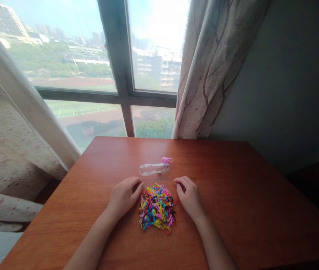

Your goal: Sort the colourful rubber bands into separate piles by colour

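A heap of small rubber bands [158,208] in yellow, pink, blue, red and black lies on the wooden table between both hands. Just left of it rests my left hand [124,195], loosely curled, thumb apart from the fingers, with nothing visible in it. My right hand [189,197] lies on the other side in a similar relaxed curl, gap between thumb and fingers, also holding nothing I can see. Beyond the heap a clear bottle [154,169] lies on its side, mouth to the right. By its mouth sits a pink cap [166,160] with a loop.
The brown wooden table [241,198] reaches to a window [122,67] at its far edge. A patterned curtain [212,67] hangs at the right of the window, and another curtain [13,123] hangs beside the table's left edge. A grey wall stands at the right.
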Motion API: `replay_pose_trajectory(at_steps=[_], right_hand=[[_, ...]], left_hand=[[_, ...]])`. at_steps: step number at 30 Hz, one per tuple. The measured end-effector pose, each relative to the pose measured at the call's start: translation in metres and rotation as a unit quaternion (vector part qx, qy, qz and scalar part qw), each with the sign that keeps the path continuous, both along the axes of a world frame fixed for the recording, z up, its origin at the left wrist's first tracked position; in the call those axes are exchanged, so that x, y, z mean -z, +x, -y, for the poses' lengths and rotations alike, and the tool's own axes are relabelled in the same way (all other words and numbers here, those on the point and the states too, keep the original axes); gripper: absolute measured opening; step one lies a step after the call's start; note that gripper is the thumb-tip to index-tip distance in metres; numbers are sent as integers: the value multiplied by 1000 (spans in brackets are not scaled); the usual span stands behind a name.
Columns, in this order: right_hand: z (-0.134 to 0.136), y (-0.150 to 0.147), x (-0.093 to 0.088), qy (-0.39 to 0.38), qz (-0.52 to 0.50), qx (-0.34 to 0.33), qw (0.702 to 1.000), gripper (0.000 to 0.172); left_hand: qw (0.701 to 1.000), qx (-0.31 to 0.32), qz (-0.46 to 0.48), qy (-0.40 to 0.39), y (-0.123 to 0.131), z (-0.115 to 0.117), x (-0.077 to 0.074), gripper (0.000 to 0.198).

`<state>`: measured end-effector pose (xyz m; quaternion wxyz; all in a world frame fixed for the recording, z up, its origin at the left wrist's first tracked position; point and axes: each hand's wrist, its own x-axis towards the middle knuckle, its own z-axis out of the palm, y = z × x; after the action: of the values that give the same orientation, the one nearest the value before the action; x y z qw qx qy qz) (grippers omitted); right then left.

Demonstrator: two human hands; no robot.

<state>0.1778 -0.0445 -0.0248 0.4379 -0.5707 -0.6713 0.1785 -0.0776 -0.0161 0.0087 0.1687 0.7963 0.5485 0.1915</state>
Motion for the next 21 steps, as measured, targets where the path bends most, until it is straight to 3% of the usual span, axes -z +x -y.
replay_pose_trajectory(at_steps=[9, 21], right_hand=[[4, 0, -3, -5, -2, -1, 1000, 22], [47, 8, -2, -15, 67, -45, 997, 18]], left_hand=[[1000, 7, 17, -5, -2, -1, -3, 25], [1000, 14, 27, -8, -3, -2, 1, 22]])
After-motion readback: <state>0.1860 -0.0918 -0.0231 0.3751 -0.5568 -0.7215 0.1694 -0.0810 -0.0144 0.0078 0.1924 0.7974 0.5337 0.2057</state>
